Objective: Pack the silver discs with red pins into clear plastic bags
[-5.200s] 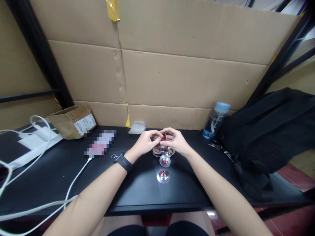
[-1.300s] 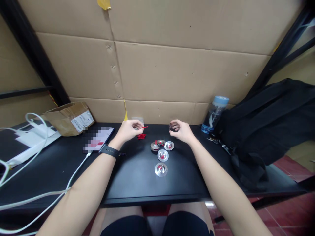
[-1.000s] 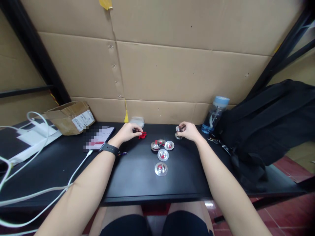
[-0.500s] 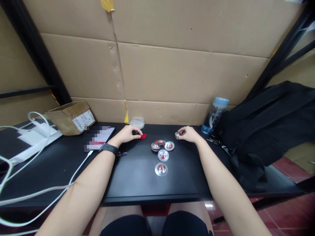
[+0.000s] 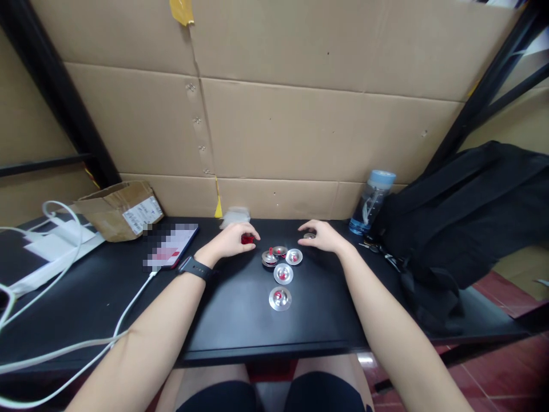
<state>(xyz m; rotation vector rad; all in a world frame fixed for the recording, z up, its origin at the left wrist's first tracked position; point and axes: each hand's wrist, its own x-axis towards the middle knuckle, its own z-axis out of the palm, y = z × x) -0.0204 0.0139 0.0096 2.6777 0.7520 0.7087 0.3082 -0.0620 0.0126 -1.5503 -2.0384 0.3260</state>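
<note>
My left hand (image 5: 234, 239), with a dark watch band at the wrist, has its thumb and fingers apart around a bundle of red cord (image 5: 247, 239) on the black table. Opposite it, my right hand (image 5: 321, 236) spreads its fingers over a small metal disc (image 5: 309, 236), partly hidden beneath them. Between the hands lie several small silver finger cymbals with red cord at their centres. One cymbal (image 5: 280, 298) is nearest me, another cymbal (image 5: 283, 274) sits behind it, and a stacked group (image 5: 270, 258) is at the back left.
A smartphone (image 5: 182, 240) on a white cable and an opened cardboard box (image 5: 115, 212) stand at left. Clear plastic packaging (image 5: 235, 216) lies by the cardboard wall. A blue-lidded water bottle (image 5: 371, 203), keys (image 5: 371, 246) and a black backpack (image 5: 467, 212) are at right.
My left hand has loosened its pinch and come over the red cord, fingers now apart. The right hand has opened from the metal disc, which rests beneath it.
</note>
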